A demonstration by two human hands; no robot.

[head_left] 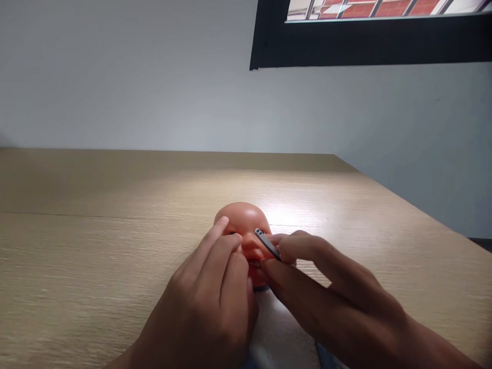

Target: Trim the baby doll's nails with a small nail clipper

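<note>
**Doll head [242, 218] on a wooden table [115, 189], worked by two hands.**
Left hand [207, 292]: fingers closed against the face. Right hand [330, 292]: fingers pinch a dark tool [267, 244] above the mouth [252, 262].

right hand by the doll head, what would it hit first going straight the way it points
The doll head's face, around the mouth. The right hand points left at it, and its fingertips look almost against it, though depth is unclear. Past the face, the left hand would likely come next.
</note>
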